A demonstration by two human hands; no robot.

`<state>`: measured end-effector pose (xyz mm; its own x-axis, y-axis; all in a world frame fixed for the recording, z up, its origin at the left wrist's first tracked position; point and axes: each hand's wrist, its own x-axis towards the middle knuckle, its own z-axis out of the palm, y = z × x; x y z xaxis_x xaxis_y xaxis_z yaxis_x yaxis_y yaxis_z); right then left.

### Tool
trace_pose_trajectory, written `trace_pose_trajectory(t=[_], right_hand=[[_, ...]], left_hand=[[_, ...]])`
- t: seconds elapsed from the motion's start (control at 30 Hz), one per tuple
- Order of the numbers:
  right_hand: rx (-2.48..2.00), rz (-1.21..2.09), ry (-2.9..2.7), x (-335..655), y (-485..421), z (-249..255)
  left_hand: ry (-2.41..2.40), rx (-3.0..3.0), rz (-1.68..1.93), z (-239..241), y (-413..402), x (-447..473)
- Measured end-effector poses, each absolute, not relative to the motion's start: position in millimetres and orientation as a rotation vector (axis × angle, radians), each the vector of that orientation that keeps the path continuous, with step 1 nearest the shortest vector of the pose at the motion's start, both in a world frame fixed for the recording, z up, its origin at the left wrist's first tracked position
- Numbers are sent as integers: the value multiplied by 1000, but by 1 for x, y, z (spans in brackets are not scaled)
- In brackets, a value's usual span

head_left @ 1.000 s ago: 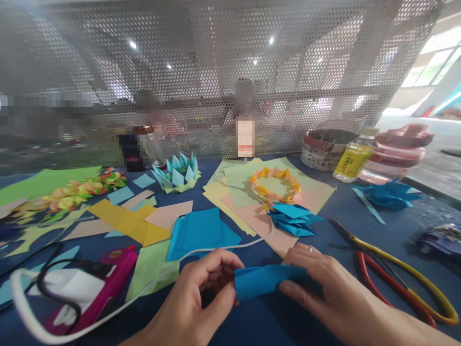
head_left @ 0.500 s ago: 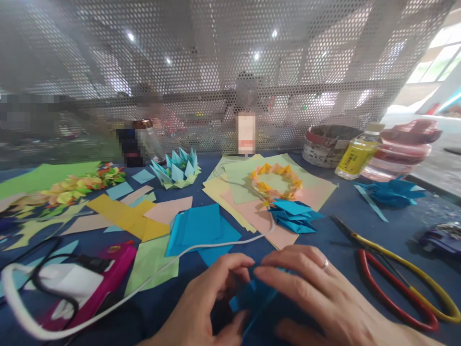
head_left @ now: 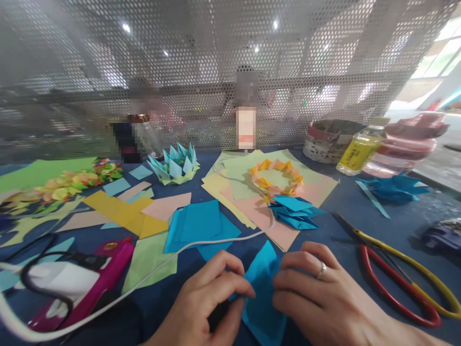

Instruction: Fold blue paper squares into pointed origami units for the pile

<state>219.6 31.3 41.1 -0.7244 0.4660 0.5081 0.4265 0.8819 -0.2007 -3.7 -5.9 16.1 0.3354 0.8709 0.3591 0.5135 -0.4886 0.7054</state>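
Dark blue bench (head_left: 399,230), its right side speckled with fine pale bits. A grey perforated metal screen (head_left: 201,48) rises behind it, lights glinting through the holes. Far right: bright window (head_left: 444,57), pale floor beyond the bench edge.

Near edge, centre: blue sheet (head_left: 262,298), creased, between the hands. Left hand (head_left: 207,293) pinches its left edge, thumb against fingers; right hand (head_left: 317,288), ringed, lays bent fingers along its right side, thumb hidden, so cannot tell whether it grips.

Stack of blue paper (head_left: 201,221) just beyond; white cable (head_left: 205,242) crosses its near side. Left: magenta power strip (head_left: 117,262), scattered cut pieces. Mid-bench: orange paper ring (head_left: 277,166) on pastel sheets (head_left: 241,182). Right: open scissors (head_left: 370,239); behind, yellow-labelled bottle (head_left: 358,151) beside a pink jug (head_left: 403,151).
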Motion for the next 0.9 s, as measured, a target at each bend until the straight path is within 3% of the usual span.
trace_pose_trajectory(t=[0.4, 0.7, 0.9], right_hand=[[-601, 260, -2880, 223, 35, 71], [-934, 674, -2660, 216, 35, 58], [-1092, 686, -2578, 210, 28, 53]], left_hand=[[1281, 2339, 889, 21, -9, -6], [1340, 2393, 773, 23, -14, -6], [1328, 2382, 780, 23, -15, -6]])
